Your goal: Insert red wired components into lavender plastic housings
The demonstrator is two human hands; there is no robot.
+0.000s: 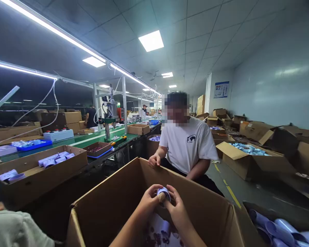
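Note:
Above a deep cardboard box (110, 200), both my hands are wrapped around a small lilac plastic tube (164, 190). My left hand (148, 199) grips it from the left, and my right hand (175, 205) from the right. The tube's round end faces me, with my thumbs close together at its opening. Deep in the box, below my wrists, are pale lilac pieces (162, 226) and several small dark parts, partly hidden by my forearms.
A person in a white T-shirt (185, 144) sits across the box, one hand at its rim. Left, a carton (74, 163) holds lilac tubes beside a bench press (110, 118). More lilac tubes (278, 230) lie lower right. A grey sleeve (18, 228) shows lower left.

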